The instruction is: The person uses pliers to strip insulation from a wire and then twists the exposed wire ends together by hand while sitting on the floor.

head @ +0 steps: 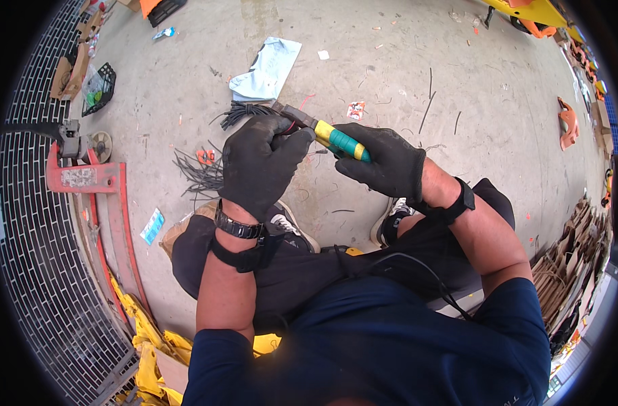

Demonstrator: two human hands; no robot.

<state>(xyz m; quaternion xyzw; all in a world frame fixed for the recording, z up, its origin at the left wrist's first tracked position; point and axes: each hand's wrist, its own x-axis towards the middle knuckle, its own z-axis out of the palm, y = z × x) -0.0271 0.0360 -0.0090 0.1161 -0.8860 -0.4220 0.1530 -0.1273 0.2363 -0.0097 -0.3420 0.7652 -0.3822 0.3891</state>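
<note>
My right hand (382, 157), in a black work glove, grips the green and yellow handles of a pair of pliers (342, 139). The dark metal jaws point up and left, just beyond my left hand (261, 162). That hand is gloved too, its thumb and fingers pinched around a thin red wire (291, 126) close to the jaws. Whether the jaws bite on the wire is hidden. A bundle of black cable pieces (244, 112) lies on the floor past my left hand. More loose black cable lengths (200, 172) are spread to its left, partly covered by the hand.
A light blue plastic bag (268, 71) lies ahead on the concrete floor (329, 81), among wire scraps. At the left stands a red pallet jack (86, 175) beside a black slatted surface. Flattened cardboard (567, 259) is stacked at the right; yellow parts (152, 365) lie lower left.
</note>
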